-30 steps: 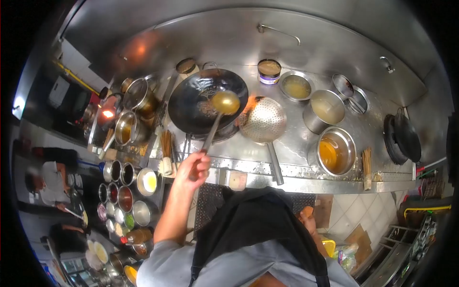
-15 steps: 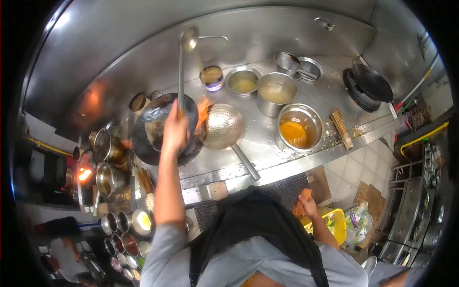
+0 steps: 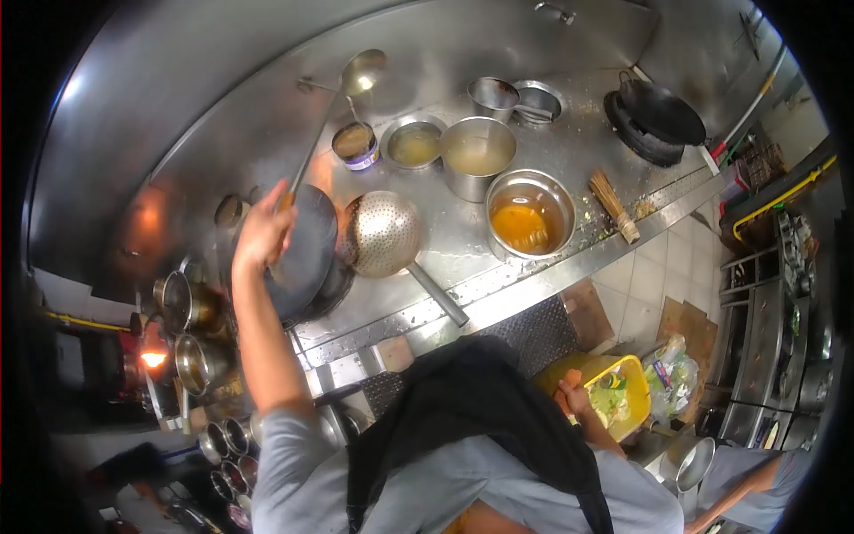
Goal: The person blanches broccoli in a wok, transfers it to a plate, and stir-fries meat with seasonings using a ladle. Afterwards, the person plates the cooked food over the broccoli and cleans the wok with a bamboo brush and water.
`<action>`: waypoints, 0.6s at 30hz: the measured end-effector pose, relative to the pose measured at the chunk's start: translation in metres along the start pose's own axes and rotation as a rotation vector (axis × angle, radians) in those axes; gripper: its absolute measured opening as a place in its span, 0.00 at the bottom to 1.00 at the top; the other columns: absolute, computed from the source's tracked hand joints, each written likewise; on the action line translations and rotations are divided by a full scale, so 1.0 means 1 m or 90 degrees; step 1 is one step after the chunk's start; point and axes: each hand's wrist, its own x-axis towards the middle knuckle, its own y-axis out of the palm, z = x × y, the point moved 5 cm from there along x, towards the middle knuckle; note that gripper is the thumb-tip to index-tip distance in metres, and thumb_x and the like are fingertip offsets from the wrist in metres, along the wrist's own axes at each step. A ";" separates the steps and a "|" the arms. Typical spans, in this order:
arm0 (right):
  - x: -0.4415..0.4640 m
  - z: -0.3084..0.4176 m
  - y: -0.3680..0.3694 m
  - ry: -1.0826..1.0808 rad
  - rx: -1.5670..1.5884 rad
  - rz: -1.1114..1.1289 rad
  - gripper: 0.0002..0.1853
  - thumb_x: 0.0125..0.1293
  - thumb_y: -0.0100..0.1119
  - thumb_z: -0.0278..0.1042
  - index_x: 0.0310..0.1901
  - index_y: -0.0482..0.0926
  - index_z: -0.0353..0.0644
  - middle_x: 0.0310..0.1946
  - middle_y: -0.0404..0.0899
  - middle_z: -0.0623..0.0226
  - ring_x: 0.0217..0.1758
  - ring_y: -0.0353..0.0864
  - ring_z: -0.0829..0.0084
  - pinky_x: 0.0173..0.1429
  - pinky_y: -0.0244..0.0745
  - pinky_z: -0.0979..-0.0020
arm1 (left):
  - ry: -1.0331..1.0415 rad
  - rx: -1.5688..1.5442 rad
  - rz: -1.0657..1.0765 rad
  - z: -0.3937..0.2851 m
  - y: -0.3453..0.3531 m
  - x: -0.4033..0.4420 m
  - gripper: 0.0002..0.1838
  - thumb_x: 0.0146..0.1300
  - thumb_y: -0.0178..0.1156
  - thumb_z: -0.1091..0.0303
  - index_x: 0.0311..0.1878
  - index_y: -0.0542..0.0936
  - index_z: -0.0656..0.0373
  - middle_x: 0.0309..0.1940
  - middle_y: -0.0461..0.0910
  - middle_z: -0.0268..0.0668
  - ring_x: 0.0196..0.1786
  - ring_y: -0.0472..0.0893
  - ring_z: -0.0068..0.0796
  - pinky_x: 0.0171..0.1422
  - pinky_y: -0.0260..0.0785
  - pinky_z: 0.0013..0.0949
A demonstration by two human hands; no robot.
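My left hand (image 3: 264, 230) is closed round the handle of a long ladle (image 3: 318, 142). The ladle's bowl is raised near the back wall, and a thin pale streak hangs below it. Under my left hand sits a dark wok (image 3: 311, 236) on the stove, partly hidden by my hand and arm. Right beside the wok rests a perforated strainer (image 3: 382, 233), its handle towards me. Low at my right side, my right hand (image 3: 576, 399) grips an orange-brown cloth (image 3: 569, 381) by a yellow bin (image 3: 639, 392).
Along the steel counter stand a tin (image 3: 356, 147), a bowl (image 3: 391, 142), a pot of cloudy liquid (image 3: 479, 160) and a pot of amber liquid (image 3: 531, 214). A bamboo brush (image 3: 614, 206) and another wok (image 3: 663, 111) are farther right. Flame (image 3: 154, 359) burns at left; another person (image 3: 756, 485) is at lower right.
My left hand has moved left with the ladle, which now leans right. The flame beside the wok is no longer visible. The view has shifted, and my right hand still holds the cloth.
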 end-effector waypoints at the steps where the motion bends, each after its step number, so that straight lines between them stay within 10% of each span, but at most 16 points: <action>1: -0.006 0.000 -0.002 0.023 -0.090 0.010 0.27 0.69 0.63 0.48 0.58 0.74 0.33 0.48 0.83 0.60 0.50 0.83 0.67 0.53 0.78 0.66 | 0.011 0.051 -0.042 0.006 -0.003 -0.017 0.36 0.66 0.58 0.72 0.78 0.61 0.55 0.25 0.75 0.29 0.15 0.69 0.19 0.18 0.61 0.26; 4: 0.007 -0.026 -0.012 -0.028 -0.163 0.002 0.28 0.67 0.63 0.52 0.55 0.76 0.33 0.44 0.83 0.58 0.46 0.84 0.67 0.48 0.79 0.65 | 0.039 0.223 -0.130 0.007 -0.017 -0.056 0.33 0.64 0.59 0.75 0.74 0.67 0.56 0.33 0.84 0.39 0.23 0.79 0.29 0.29 0.72 0.32; 7: 0.020 -0.027 -0.021 -0.070 -0.187 -0.002 0.27 0.66 0.63 0.53 0.53 0.78 0.35 0.43 0.83 0.59 0.45 0.84 0.67 0.48 0.79 0.65 | 0.062 0.442 -0.198 -0.006 -0.028 -0.076 0.33 0.60 0.60 0.78 0.72 0.70 0.57 0.55 0.82 0.53 0.60 0.82 0.41 0.63 0.69 0.37; 11: 0.007 0.050 -0.023 0.011 -0.109 -0.016 0.28 0.66 0.63 0.54 0.53 0.78 0.34 0.44 0.83 0.58 0.45 0.84 0.66 0.48 0.79 0.65 | 0.113 0.497 -0.164 -0.010 -0.018 -0.026 0.32 0.59 0.58 0.70 0.70 0.73 0.50 0.48 0.81 0.60 0.53 0.82 0.56 0.58 0.72 0.44; 18: 0.019 0.096 -0.025 -0.040 -0.007 -0.008 0.29 0.67 0.62 0.54 0.55 0.77 0.32 0.47 0.82 0.56 0.49 0.83 0.67 0.52 0.77 0.65 | 0.115 0.431 -0.170 -0.016 0.002 0.017 0.33 0.59 0.59 0.71 0.71 0.72 0.52 0.51 0.82 0.56 0.55 0.82 0.52 0.60 0.72 0.43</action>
